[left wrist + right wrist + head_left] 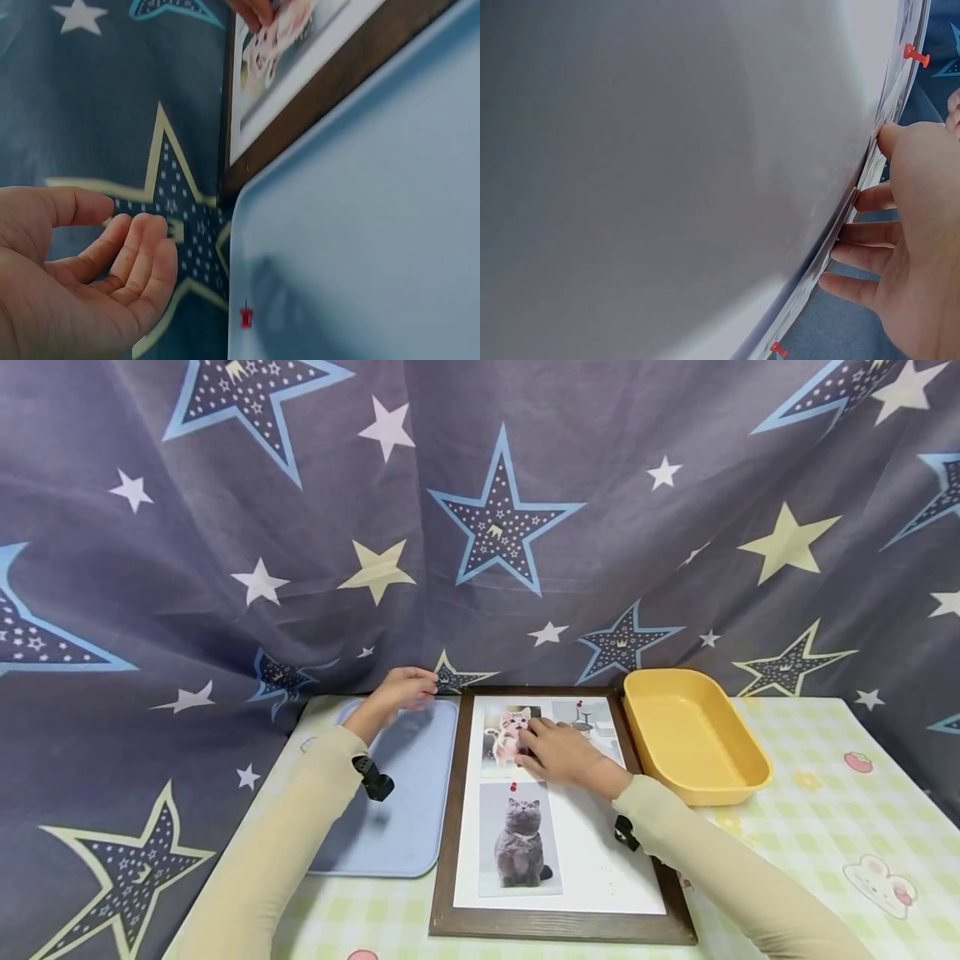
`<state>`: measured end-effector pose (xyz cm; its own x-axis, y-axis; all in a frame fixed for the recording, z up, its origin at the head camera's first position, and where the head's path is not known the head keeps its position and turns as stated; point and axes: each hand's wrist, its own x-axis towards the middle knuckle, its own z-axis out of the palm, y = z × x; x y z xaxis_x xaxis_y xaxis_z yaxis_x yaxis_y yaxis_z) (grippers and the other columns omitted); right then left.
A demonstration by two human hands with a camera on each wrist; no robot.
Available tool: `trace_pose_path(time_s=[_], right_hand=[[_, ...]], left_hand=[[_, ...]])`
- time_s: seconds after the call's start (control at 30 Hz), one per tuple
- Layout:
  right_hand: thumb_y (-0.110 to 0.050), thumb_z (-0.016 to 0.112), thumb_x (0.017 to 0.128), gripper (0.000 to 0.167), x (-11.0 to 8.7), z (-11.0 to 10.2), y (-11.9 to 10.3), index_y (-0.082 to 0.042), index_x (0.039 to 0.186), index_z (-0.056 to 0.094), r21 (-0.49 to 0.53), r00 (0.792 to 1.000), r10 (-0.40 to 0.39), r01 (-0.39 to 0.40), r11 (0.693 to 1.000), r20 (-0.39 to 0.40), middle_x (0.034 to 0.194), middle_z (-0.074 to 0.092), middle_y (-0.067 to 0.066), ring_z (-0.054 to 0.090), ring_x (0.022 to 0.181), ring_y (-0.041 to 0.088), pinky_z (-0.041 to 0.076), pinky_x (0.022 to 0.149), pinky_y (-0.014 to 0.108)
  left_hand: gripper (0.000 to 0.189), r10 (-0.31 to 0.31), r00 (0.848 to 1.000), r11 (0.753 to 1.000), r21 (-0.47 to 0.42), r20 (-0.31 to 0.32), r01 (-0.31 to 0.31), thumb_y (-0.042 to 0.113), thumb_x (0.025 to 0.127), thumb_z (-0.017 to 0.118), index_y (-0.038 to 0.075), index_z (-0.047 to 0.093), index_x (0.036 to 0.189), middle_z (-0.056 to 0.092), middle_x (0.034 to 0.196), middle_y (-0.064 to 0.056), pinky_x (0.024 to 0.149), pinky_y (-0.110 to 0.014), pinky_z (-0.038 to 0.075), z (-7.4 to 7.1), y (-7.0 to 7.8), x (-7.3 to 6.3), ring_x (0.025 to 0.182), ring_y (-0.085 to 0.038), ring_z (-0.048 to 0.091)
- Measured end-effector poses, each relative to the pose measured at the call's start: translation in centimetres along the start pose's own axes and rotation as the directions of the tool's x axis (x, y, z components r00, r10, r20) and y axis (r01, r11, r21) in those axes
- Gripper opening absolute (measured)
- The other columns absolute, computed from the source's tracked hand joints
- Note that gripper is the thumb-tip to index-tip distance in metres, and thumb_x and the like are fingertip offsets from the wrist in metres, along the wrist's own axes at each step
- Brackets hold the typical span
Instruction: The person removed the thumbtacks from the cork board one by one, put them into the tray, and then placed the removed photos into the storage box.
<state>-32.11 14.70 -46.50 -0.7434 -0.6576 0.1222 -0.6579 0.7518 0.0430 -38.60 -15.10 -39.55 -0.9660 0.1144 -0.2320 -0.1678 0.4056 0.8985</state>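
My right hand [562,750] rests with spread fingers on a kitten picture [498,747] at the top left of a framed white board [607,868]. In the right wrist view its fingertips touch the picture sheet, between two red push pins [916,55]. Below it, a grey cat picture [519,852] hangs from a red push pin [513,787]. Another picture [600,731] is pinned at the upper right, partly behind the hand. My left hand [405,689] hovers above the far end of a blue tray [420,827], fingers loosely curled and holding nothing. One loose red push pin [246,318] lies in the tray.
A yellow plastic tub [690,735] stands against the board's right side. Under everything lies a green checked tablecloth [810,810]. A dark star-patterned curtain [600,560] hangs right behind the table.
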Motion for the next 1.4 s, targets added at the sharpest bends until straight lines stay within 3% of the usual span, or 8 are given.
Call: trace_pose_path(time_s=[0.4,0.57,0.8,0.97,1.23,1.4], right_hand=[[-0.043,0.050,0.106,0.034,-0.1,-0.4,-0.3,-0.012,0.115,0.060,0.014,1.000,0.008,-0.008,1.000,0.019,0.112,0.058,0.014,0.061,0.105,0.031,0.056,0.090,0.051],[-0.043,0.049,0.106,0.034,-0.1,-0.4,-0.3,-0.012,0.115,0.059,0.011,1.000,0.010,-0.010,1.000,0.013,0.111,0.058,0.013,0.061,0.105,0.031,0.056,0.090,0.051],[-0.043,0.050,0.106,0.034,-0.1,-0.4,-0.3,-0.012,0.113,0.060,0.006,1.000,0.008,-0.008,1.000,0.016,0.111,0.058,0.014,0.062,0.105,0.032,0.057,0.090,0.052],[-0.043,0.051,0.105,0.033,0.0,-0.4,-0.4,-0.012,0.112,0.060,0.003,1.000,0.008,-0.008,1.000,0.010,0.110,0.058,0.014,0.062,0.105,0.032,0.057,0.088,0.052],[-0.043,0.051,0.105,0.032,0.0,-0.4,-0.4,-0.012,0.111,0.060,-0.002,1.000,0.008,-0.008,1.000,0.003,0.108,0.058,0.013,0.062,0.103,0.031,0.057,0.088,0.051],[-0.043,0.051,0.105,0.032,0.0,-0.4,-0.4,-0.013,0.110,0.060,0.000,1.000,0.010,-0.010,1.000,0.000,0.108,0.058,0.013,0.062,0.103,0.031,0.057,0.088,0.051]], left_hand=[[0.046,-0.006,0.995,0.997,-0.072,0.097,0.013,0.007,0.100,0.052,-0.009,0.049,0.143,0.059,0.137,-0.029,0.112,-0.050,0.049,3.0,0.7,0.3,0.130,-0.043,0.057],[0.044,-0.011,0.992,0.999,-0.037,0.128,0.015,0.010,0.101,0.052,-0.008,0.052,0.141,0.064,0.131,-0.026,0.101,-0.041,0.057,3.8,0.5,0.8,0.118,-0.037,0.066],[0.044,-0.052,0.986,0.998,-0.020,0.157,0.056,0.013,0.101,0.052,-0.008,0.054,0.139,0.061,0.136,-0.029,0.094,-0.034,0.060,5.2,0.4,0.9,0.116,-0.033,0.067],[0.043,-0.087,0.981,0.995,-0.035,0.174,0.094,0.012,0.098,0.054,-0.010,0.056,0.134,0.066,0.129,-0.026,0.088,-0.030,0.061,5.9,0.3,1.1,0.114,-0.033,0.068],[0.028,-0.159,0.970,0.987,-0.008,0.181,0.163,0.012,0.094,0.055,-0.008,0.063,0.113,0.070,0.116,-0.021,0.081,-0.027,0.062,6.5,0.7,0.6,0.086,-0.020,0.070],[0.035,-0.194,0.961,0.980,-0.014,0.197,0.201,0.011,0.095,0.054,-0.011,0.061,0.122,0.068,0.124,-0.024,0.082,-0.028,0.062,6.7,0.9,0.5,0.085,-0.019,0.068]])
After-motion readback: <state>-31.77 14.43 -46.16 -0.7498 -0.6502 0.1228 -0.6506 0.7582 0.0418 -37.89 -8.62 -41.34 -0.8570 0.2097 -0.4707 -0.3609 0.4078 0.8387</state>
